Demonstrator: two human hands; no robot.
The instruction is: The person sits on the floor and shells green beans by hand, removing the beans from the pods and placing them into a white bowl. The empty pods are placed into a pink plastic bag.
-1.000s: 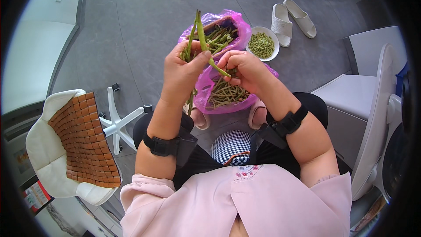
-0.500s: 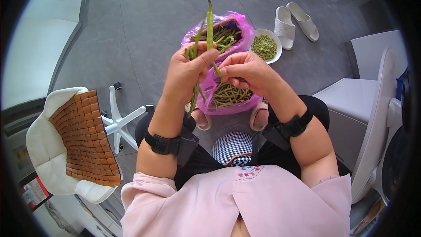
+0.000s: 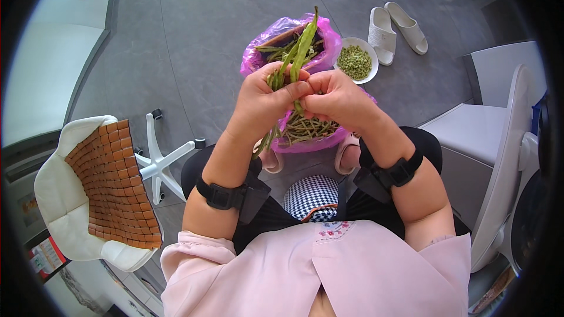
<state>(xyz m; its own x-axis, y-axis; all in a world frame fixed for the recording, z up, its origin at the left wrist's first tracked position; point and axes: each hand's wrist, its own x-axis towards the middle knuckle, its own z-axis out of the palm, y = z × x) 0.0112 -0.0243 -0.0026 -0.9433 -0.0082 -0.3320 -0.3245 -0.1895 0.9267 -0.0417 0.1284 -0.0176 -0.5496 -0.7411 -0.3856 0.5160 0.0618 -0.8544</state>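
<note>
The left hand (image 3: 263,98) closes around a small bunch of green pods (image 3: 304,47), its thumb laid across them and their tips rising above the fingers. The right hand (image 3: 336,100) comes in from the other side, thumb and bent fingers pinching near the lower end of a pod; the two hands are so close that their fingertips meet or almost meet, and exactly where they touch cannot be told. More thin pods hang below the left palm, beside the wrist. The hands are raised over two pink plastic bags on the grey floor (image 3: 205,23). The far bag (image 3: 333,44) stands open with green pods inside and a brown edge showing within its mouth; the near bag (image 3: 322,144), partly hidden by the hands, holds a heap of thin, brownish-green pods (image 3: 308,130) between the person's feet. Just right of the far bag sits a white bowl (image 3: 374,66) filled with small green bits (image 3: 354,62), and beyond it lies a pair of white slippers (image 3: 383,36). A black strap circles each forearm. Between the thighs shows a black-and-white checked seat (image 3: 310,195). To the left stands a white swivel chair (image 3: 61,211) with a brown tiled mat (image 3: 108,188) over it; another white chair (image 3: 510,141) is at the right.
</note>
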